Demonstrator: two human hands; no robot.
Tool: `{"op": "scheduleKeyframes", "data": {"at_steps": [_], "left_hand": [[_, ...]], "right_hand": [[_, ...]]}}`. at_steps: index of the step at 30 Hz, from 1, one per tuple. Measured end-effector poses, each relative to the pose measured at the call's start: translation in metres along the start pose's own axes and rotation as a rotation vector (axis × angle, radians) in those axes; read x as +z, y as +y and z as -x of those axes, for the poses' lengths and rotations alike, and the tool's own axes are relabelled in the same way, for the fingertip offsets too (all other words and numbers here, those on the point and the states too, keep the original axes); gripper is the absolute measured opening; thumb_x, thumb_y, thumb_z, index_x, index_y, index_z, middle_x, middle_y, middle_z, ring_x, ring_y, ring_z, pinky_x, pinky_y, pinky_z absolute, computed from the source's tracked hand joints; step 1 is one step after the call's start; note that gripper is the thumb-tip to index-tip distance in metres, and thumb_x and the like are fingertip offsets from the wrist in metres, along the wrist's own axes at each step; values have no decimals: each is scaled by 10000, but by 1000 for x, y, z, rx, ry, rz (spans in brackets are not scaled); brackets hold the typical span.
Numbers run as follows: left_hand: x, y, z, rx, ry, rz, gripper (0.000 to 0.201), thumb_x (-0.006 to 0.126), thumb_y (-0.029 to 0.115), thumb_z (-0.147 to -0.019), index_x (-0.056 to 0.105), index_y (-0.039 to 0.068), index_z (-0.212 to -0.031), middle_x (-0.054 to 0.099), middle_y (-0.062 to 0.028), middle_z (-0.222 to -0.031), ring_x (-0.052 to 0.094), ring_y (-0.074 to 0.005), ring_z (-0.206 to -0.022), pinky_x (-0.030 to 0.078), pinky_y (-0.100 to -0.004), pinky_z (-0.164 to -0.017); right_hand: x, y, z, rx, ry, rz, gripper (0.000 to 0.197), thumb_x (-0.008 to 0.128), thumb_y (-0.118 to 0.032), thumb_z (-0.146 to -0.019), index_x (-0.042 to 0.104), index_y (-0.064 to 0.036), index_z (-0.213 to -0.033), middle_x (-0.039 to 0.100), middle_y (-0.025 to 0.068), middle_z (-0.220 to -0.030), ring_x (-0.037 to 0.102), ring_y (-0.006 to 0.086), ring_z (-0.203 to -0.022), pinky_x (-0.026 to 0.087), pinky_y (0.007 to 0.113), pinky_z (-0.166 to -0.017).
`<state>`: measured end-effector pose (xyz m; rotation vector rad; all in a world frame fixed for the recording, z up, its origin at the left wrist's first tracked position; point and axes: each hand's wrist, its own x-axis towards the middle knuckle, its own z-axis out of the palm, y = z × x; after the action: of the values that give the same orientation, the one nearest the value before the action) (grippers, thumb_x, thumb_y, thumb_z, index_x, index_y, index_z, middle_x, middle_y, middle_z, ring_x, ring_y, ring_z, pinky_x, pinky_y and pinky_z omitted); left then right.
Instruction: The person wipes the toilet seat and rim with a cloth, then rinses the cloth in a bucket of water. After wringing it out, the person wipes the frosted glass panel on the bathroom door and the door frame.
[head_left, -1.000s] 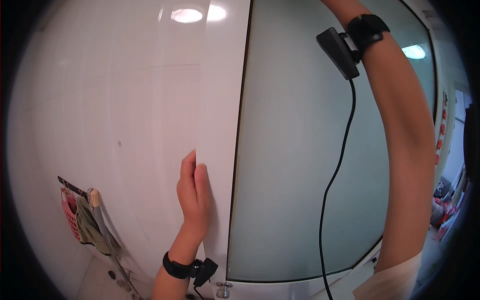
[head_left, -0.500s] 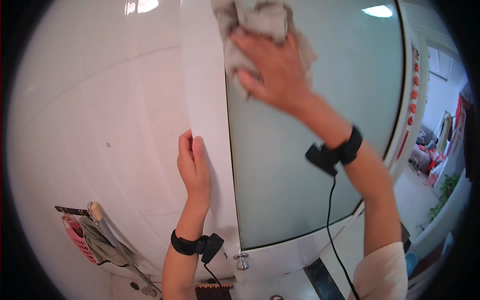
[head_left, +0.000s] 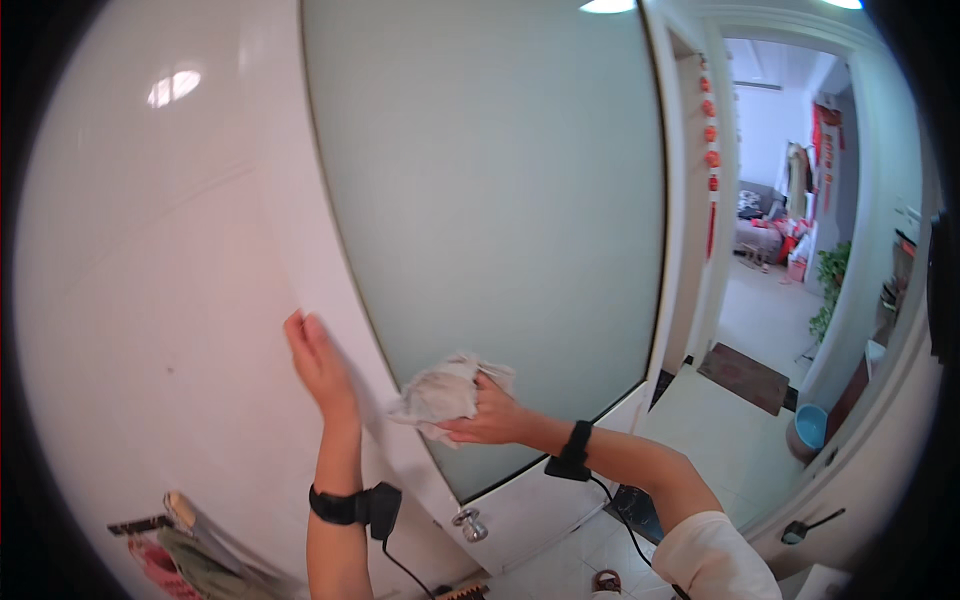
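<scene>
A white door (head_left: 318,190) with a large frosted glass pane (head_left: 490,200) stands in front of me. My right hand (head_left: 492,412) holds a crumpled beige cloth (head_left: 440,392) against the lower left part of the glass, its fingers closed on the fabric. At the left, my left hand (head_left: 322,365) is closed round the door's edge, fingertips partly hidden. A round metal doorknob (head_left: 469,524) sits below the cloth, under the pane's lower corner. Black straps with small black devices and cables circle both wrists.
A white tiled wall (head_left: 150,280) fills the left side. Low on it, a rack (head_left: 140,526) holds hanging cloths and a pole. To the right, a doorway shows a brown mat (head_left: 744,378), a blue basin (head_left: 811,425) and a green plant (head_left: 830,285). Red ornaments (head_left: 710,134) hang beside it.
My right hand has brought the cloth down from the top of the glass to its lower left. The view has swung rightward, showing more of the doorway. My left hand stays at the door's edge.
</scene>
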<state>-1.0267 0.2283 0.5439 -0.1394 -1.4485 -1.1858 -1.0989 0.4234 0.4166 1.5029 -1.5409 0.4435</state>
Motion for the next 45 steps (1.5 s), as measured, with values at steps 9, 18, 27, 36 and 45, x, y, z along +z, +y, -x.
{"op": "scheduleKeyframes", "data": {"at_steps": [9,18,27,36,45], "left_hand": [[-1,2,3,16,46,-90,292,383,269,-1011,482,-2,-1047,481,-15,-865,414,-110,-810,372,-234,-770],[-10,-26,6,-36,201,-312,587,395,352,-1014,338,-108,-1373,392,-218,-1422,361,-277,-1323,237,-345,-1106],[-28,-51,0,-22,306,-322,596,364,359,-1020,305,-95,-1400,314,-195,-1479,288,-261,-1376,191,-346,-1139],[-58,-77,-7,20,336,-244,601,385,379,-1013,301,-47,-1430,311,-141,-1496,294,-231,-1375,198,-326,-1136],[-52,-69,-8,-20,377,-185,599,397,383,-1009,308,-28,-1435,302,-125,-1504,282,-228,-1383,191,-333,-1141]], "right_hand": [[-121,123,-242,-181,405,424,526,642,-354,-726,568,-216,-1228,593,71,-1160,537,317,-1058,332,549,-969],[-226,213,-397,-191,578,557,464,555,-379,-831,547,-180,-1250,568,83,-1244,532,293,-1129,348,478,-963],[-351,335,-328,122,623,697,530,445,-460,-901,462,-182,-1353,447,110,-1418,457,348,-1254,336,531,-1026],[-432,431,-177,354,568,728,549,399,-433,-944,408,-99,-1380,437,182,-1401,465,385,-1235,388,450,-1013],[-364,410,-61,62,595,628,497,525,-332,-901,478,-93,-1334,459,222,-1361,442,358,-1252,339,454,-1014]]}}
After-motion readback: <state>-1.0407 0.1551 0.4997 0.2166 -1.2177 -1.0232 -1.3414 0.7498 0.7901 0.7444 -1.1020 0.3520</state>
